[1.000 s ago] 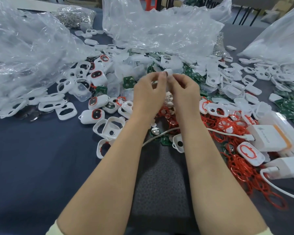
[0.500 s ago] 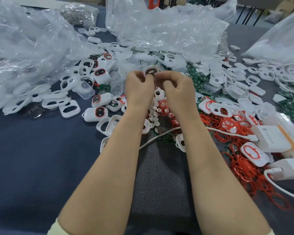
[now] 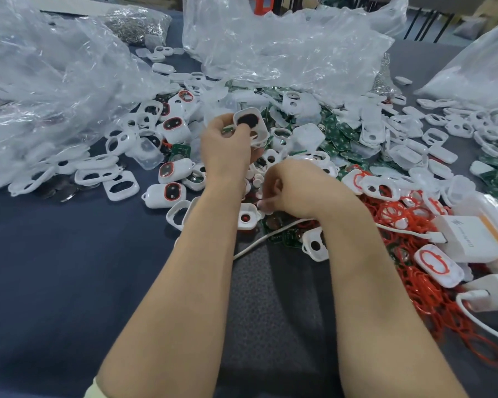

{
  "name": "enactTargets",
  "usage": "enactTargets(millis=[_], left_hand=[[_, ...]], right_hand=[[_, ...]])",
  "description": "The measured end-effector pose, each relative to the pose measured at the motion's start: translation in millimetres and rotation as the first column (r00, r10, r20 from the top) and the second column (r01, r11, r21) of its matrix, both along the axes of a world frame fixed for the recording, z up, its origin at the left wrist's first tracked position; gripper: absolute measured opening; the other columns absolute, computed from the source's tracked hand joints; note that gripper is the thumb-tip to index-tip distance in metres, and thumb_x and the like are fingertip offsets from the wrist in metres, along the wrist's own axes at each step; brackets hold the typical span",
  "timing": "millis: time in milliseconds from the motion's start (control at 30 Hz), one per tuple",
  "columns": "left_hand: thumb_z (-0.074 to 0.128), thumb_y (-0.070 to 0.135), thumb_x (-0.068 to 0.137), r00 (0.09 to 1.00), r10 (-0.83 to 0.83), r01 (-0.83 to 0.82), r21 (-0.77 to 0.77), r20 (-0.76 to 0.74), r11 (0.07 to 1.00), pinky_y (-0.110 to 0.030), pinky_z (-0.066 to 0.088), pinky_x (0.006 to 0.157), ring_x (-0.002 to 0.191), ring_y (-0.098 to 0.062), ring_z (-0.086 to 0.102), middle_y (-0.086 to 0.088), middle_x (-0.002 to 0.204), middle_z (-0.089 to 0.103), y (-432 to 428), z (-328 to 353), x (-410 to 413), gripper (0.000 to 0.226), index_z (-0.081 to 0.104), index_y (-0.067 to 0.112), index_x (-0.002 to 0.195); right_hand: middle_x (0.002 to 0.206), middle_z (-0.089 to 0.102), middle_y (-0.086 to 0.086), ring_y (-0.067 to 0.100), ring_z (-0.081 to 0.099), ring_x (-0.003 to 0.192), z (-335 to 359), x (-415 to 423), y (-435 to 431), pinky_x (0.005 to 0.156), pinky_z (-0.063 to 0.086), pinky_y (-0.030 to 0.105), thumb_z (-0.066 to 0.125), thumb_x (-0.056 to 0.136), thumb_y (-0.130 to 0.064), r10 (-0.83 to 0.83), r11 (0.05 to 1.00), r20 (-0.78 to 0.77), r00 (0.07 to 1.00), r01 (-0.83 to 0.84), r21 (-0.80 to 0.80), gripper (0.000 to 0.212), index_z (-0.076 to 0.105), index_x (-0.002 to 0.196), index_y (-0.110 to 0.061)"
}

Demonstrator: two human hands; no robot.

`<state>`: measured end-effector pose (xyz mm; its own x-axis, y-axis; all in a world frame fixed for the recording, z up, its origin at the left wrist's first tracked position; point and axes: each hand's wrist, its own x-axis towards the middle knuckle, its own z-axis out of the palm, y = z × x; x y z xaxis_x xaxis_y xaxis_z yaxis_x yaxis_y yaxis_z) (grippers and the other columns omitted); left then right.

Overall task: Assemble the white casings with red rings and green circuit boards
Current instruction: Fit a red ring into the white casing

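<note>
Left hand [image 3: 224,147], over table [image 3: 55,282] centre, holds a casing [image 3: 259,130] at its 1 o'clock, above the parts pile. Right hand [image 3: 293,191] sits at the left hand's 4 o'clock, fingertips down among loose parts.

Taken from the hands:
- loose casings [image 3: 155,196] spread at 9 o'clock
- circuit boards [image 3: 339,136] at 1 o'clock
- rings [image 3: 420,288] heaped at 4 o'clock
- charger box [image 3: 471,239] resting at 3 o'clock
- bags [image 3: 285,47] behind the pile at 10, 12 and 2 o'clock

Cable [image 3: 259,242] passes under the right forearm to the box.

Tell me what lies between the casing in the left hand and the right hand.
Head view: loose white shells lie heaped between the held casing, gripped by the left hand, and the right hand.
</note>
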<state>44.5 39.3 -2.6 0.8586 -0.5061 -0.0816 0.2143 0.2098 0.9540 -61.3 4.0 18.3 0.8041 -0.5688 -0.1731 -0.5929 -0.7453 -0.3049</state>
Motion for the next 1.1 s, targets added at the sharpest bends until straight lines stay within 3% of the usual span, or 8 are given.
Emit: enactTargets(millis=[100, 300, 433, 500, 567, 767, 933, 1100], left_hand=[[0.053, 0.000, 0.092, 0.999, -0.025, 0.024, -0.026, -0.041, 0.999, -0.020, 0.054, 0.053, 0.080, -0.026, 0.067, -0.009, 0.092, 0.063, -0.9, 0.3, -2.8, 0.018, 0.056, 0.017, 0.092], [0.054, 0.003, 0.093, 0.990, -0.086, 0.081, -0.043, -0.114, 0.996, -0.021, 0.056, 0.058, 0.068, -0.018, 0.066, -0.012, 0.096, 0.065, -3.5, -0.1, -2.6, 0.011, 0.058, 0.010, 0.101], [0.052, 0.007, 0.096, 0.977, -0.137, 0.131, -0.050, -0.162, 0.990, -0.022, 0.056, 0.056, 0.066, -0.019, 0.068, -0.017, 0.101, 0.065, -4.3, 1.9, -4.5, 0.005, 0.057, 0.008, 0.096], [0.051, 0.007, 0.096, 0.972, -0.167, 0.159, -0.058, -0.164, 0.986, -0.021, 0.055, 0.054, 0.058, -0.015, 0.068, -0.014, 0.092, 0.065, -4.4, 1.7, -5.7, 0.007, 0.057, 0.005, 0.098], [0.050, 0.007, 0.097, 0.970, -0.187, 0.181, -0.052, -0.156, 0.982, -0.021, 0.055, 0.054, 0.054, -0.013, 0.067, -0.012, 0.088, 0.065, -4.8, 0.7, -6.4, 0.011, 0.057, 0.002, 0.104], [0.053, 0.004, 0.094, 0.983, -0.111, 0.100, -0.079, -0.145, 0.992, -0.021, 0.057, 0.064, 0.063, -0.010, 0.068, -0.009, 0.099, 0.062, -4.2, 0.0, -4.0, 0.010, 0.056, 0.013, 0.097], [0.054, 0.002, 0.093, 0.986, -0.065, 0.051, -0.098, -0.151, 0.994, -0.025, 0.059, 0.070, 0.061, -0.010, 0.069, -0.011, 0.097, 0.064, -3.5, -0.9, -3.2, 0.015, 0.051, 0.017, 0.093], [0.057, 0.001, 0.092, 0.988, -0.072, 0.062, -0.083, -0.134, 0.995, -0.021, 0.059, 0.066, 0.053, -0.003, 0.067, -0.007, 0.091, 0.065, -6.6, -3.1, -2.8, 0.017, 0.055, 0.002, 0.109]], right_hand=[[0.092, 0.068, 0.010, 0.027, 0.062, 0.088, -4.6, 5.0, 5.7, 0.078, 0.053, 0.036, 0.069, 0.083, -0.019, -0.005, 0.999, -0.005, 1.000, 0.004, -0.038, 0.017, 0.069, 0.094, -0.006], [0.078, 0.064, 0.001, 0.017, 0.058, 0.074, -0.6, -2.6, -8.9, 0.065, 0.043, 0.029, 0.064, 0.090, -0.026, -0.096, 0.989, 0.202, 0.975, 0.071, 0.129, 0.017, 0.058, 0.075, -0.018], [0.085, 0.069, 0.011, 0.016, 0.069, 0.070, -3.4, -10.1, -20.6, 0.076, 0.058, 0.037, 0.060, 0.094, -0.018, -0.369, 0.910, 0.580, 0.726, 0.156, 0.384, 0.011, 0.054, 0.085, -0.015], [0.089, 0.068, 0.012, 0.010, 0.067, 0.065, -6.8, -8.5, -22.8, 0.074, 0.059, 0.034, 0.060, 0.091, -0.010, -0.470, 0.863, 0.663, 0.583, 0.146, 0.483, 0.011, 0.051, 0.090, -0.016], [0.089, 0.067, 0.010, 0.012, 0.067, 0.067, -11.8, -5.7, -25.2, 0.075, 0.057, 0.035, 0.060, 0.090, -0.008, -0.506, 0.851, 0.670, 0.543, 0.187, 0.491, 0.013, 0.052, 0.093, -0.017], [0.093, 0.065, 0.003, 0.016, 0.059, 0.086, -19.0, -10.2, -35.0, 0.076, 0.045, 0.027, 0.054, 0.090, -0.013, -0.471, 0.872, 0.628, 0.620, 0.437, 0.221, 0.014, 0.064, 0.099, -0.014], [0.088, 0.062, -0.001, 0.016, 0.058, 0.087, -18.9, -10.0, -33.8, 0.072, 0.041, 0.025, 0.062, 0.085, -0.015, -0.372, 0.921, 0.533, 0.760, 0.375, 0.108, 0.012, 0.068, 0.095, -0.016], [0.111, 0.062, 0.013, 0.026, 0.059, 0.103, -27.5, 0.8, -30.4, 0.093, 0.046, 0.036, 0.066, 0.088, -0.027, -0.292, 0.944, 0.427, 0.856, 0.329, -0.013, 0.018, 0.070, 0.103, -0.020]])
